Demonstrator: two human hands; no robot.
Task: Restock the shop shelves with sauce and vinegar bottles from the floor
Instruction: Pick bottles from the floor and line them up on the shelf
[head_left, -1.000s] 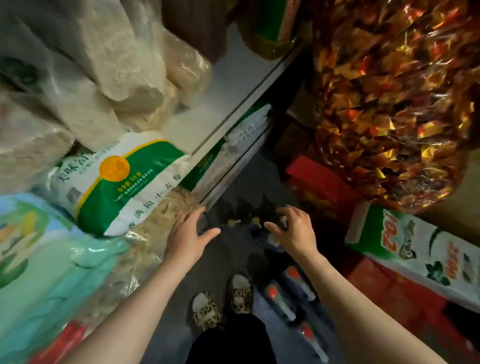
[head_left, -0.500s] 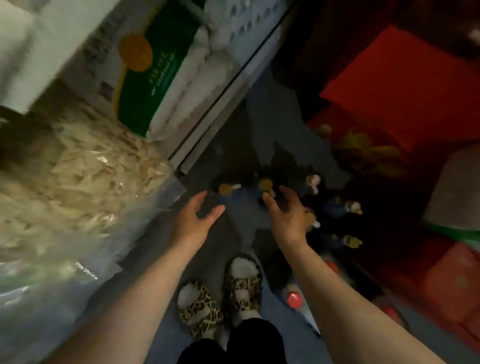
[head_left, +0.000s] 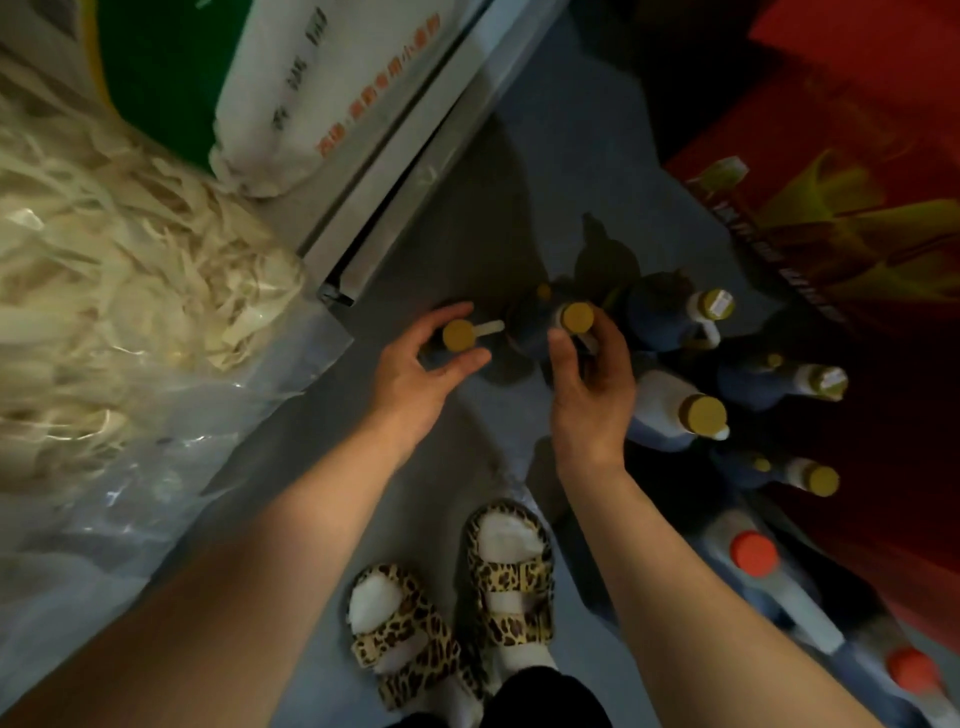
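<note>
As each bottle stands upright beneath your curled fingers, your left hand (head_left: 415, 371) cups one gold cap (head_left: 458, 334), your right hand (head_left: 592, 387) another (head_left: 578, 318).

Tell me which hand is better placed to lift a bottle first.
Probably the left hand: its fingers and thumb already curl round the gold-capped bottle standing apart. The right hand reaches into the crowded cluster.

Both forearms are bare to the lower edge of the view, with no sleeve, watch or ring showing on the left hand (head_left: 415, 371) or the right hand (head_left: 592, 389). The feet wear leopard-print sandals (head_left: 457, 603) with broad straps over white socks (head_left: 506, 538). Dark trousers (head_left: 540, 699) show at the bottom edge.
</note>
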